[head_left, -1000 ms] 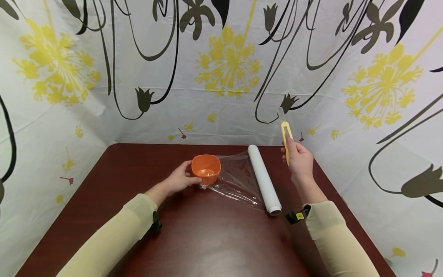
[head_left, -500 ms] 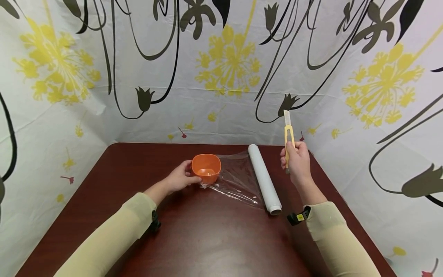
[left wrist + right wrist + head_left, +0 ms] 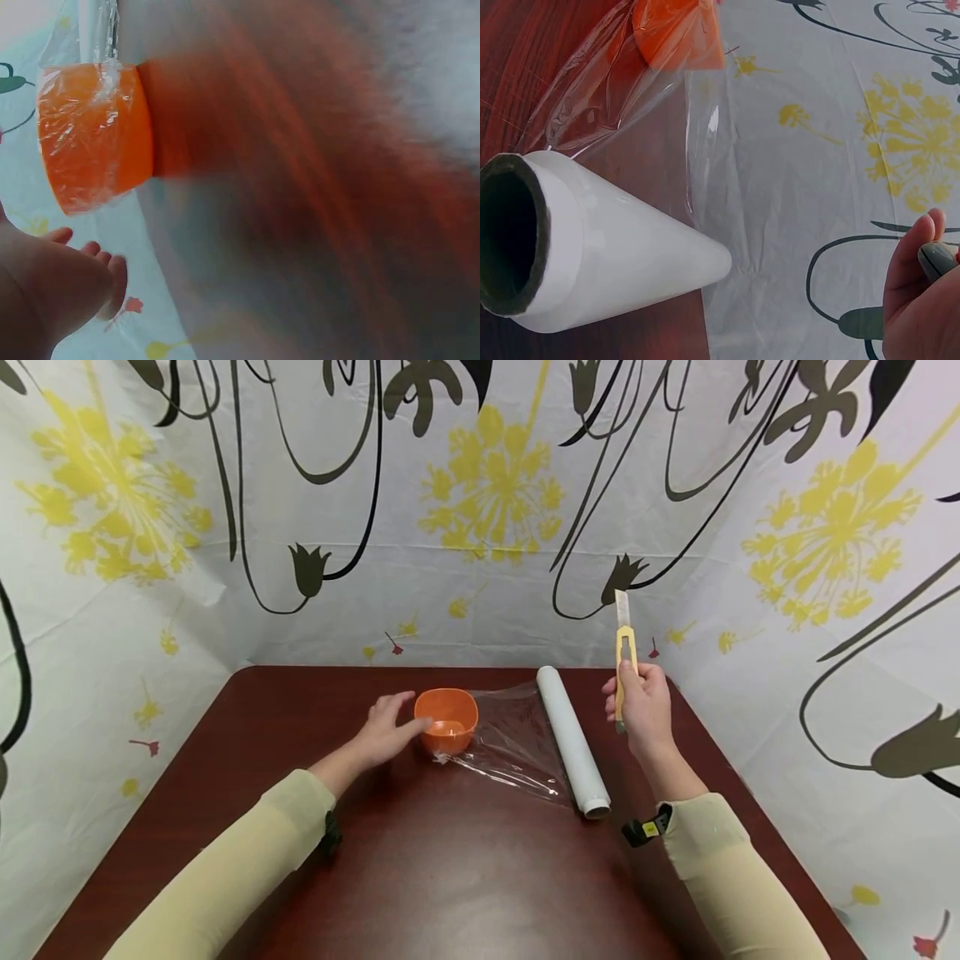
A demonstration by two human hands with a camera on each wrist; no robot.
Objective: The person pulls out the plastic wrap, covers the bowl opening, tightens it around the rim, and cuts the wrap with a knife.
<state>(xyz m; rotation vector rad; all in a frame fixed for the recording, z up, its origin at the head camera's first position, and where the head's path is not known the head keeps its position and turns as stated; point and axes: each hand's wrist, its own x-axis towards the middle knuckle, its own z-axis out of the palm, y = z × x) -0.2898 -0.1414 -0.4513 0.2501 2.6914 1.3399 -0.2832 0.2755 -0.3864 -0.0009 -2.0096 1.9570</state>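
Orange bowl (image 3: 450,714) just R of L hand (image 3: 382,735) — fingers spread, gripping nothing — w/ clear film (image 3: 517,743) reaching white roll (image 3: 573,743) betw. hands, roll's long axis approx. fore-aft, nearer R hand (image 3: 643,706), which grips cutter (image 3: 625,632) blade-up.

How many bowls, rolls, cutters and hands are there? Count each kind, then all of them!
Bowls: 1, the orange bowl
Rolls: 1, the white roll
Cutters: 1, the yellow cutter
Hands: 2, the left hand and the right hand
Total: 5
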